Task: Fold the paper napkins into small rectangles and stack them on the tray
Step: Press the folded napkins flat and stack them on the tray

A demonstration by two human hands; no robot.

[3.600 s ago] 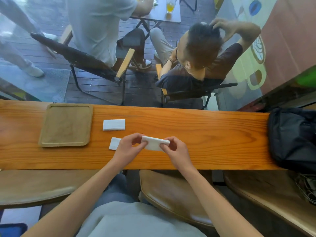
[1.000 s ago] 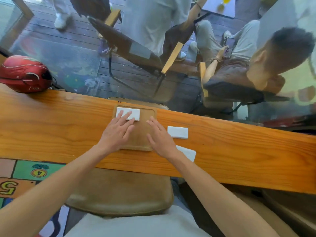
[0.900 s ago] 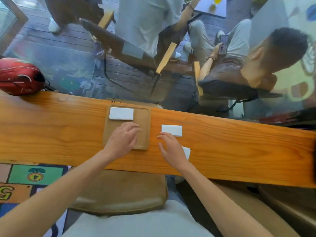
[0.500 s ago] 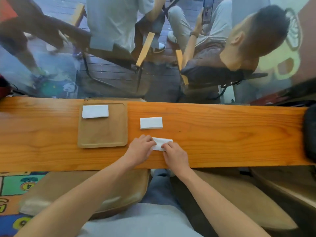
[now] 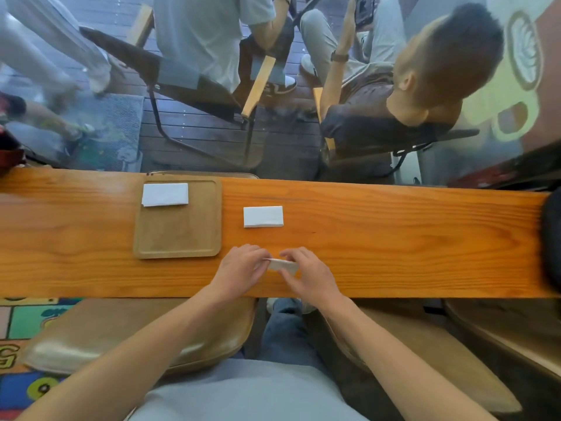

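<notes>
Three white paper napkins on a long orange-brown wooden counter point(image 5: 394, 238). Item one: folded napkin point(image 5: 164, 194), a small rectangle lying flat in the far left corner of the square wooden tray point(image 5: 182, 241). Item two: second folded napkin point(image 5: 263, 216), flat on the bare counter just right of the tray, apart from it. Item three: third napkin point(image 5: 282, 265), near the counter's front edge, pinched between both hands; left hand point(image 5: 241, 268) grips its left end with fingers curled narrow, right hand point(image 5: 306, 273) grips its right end likewise. Most of this napkin is hidden by the fingers. Writing: a play mat point(image 5: 18, 326) on the floor at lower left carries a large letter, possibly "G", partly cut off. Napkins and tray bear no legible marks.
</notes>
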